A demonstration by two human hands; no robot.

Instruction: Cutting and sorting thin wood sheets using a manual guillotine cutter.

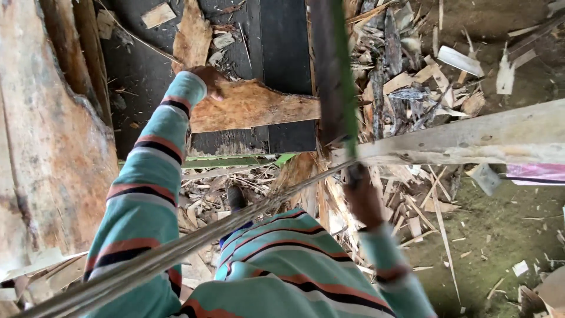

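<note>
The left arm reaches up and forward, its striped teal sleeve nearly straight, and the left hand [207,81] lies with fingers curled over the near-left end of a rough brown slab [250,105]. The hand presses on the slab's top edge; how far the fingers wrap round it cannot be seen. The slab lies flat across a dark desk [276,53], its long side running left to right, its right end meeting a dark upright blade [332,70] with a green edge.

The right arm is bent at the elbow, forearm pointing up the frame. The right hand [362,197] is blurred; it is closed round the dark handle at the lower end of the blade, just under a pale plank [471,138] that runs across to the right edge.

A thin grey rod [194,238] slants from the lower left up toward the right hand, crossing in front of the striped torso. A wide reddish board [47,147] stands along the left edge. Wood chips and splinters [412,76] lie heaped to the right of the desk and on the green-brown floor [506,229] below the plank. A pink and white package [538,174], flat and oblong, shows under the plank at the right edge. A dark shoe [236,197] shows among the chips below the desk.
</note>
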